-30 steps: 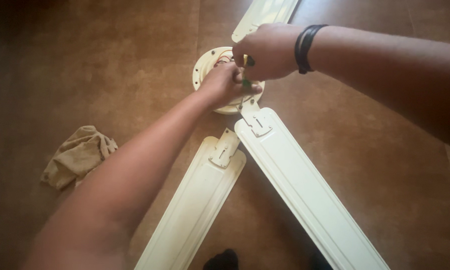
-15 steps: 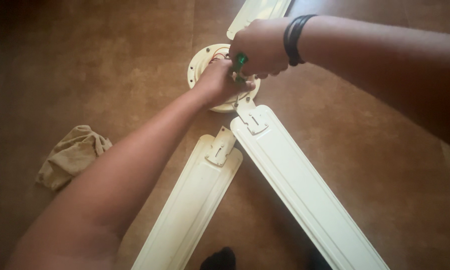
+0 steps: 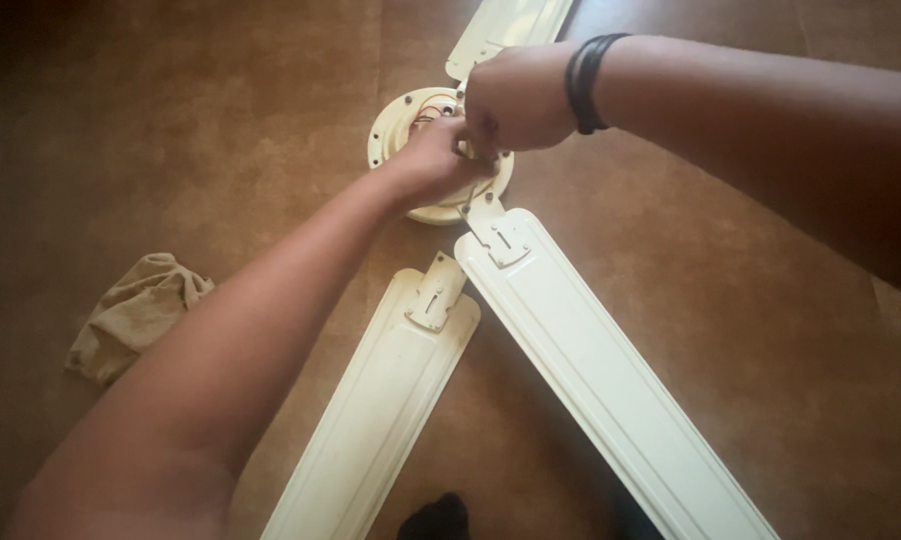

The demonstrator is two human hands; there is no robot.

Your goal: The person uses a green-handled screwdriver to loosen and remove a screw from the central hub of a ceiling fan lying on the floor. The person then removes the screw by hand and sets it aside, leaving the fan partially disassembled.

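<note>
Resting on the floor [image 3: 221, 130], a cream fan hub [image 3: 403, 128] lies under both hands: left hand [image 3: 433, 160] and right hand [image 3: 516, 98] clenched together over it; what they grip is hidden.

The left hand [image 3: 436, 160] and right hand [image 3: 516, 100] meet over the round motor housing [image 3: 396, 125] and cover most of its middle, so what the fingers [image 3: 461, 135] pinch there cannot be told. A few thin wires [image 3: 426, 115] inside the housing are too small to follow. The long blade [image 3: 611, 380] runs off the bottom edge, as does the loose blade [image 3: 381, 400] beside it. A third blade [image 3: 506, 25] is cut by the top edge. A dark shape [image 3: 436, 518] at the bottom edge is too cropped to identify. The left forearm hides part of the floor [image 3: 171, 130] beside the crumpled cloth [image 3: 136, 315].
</note>
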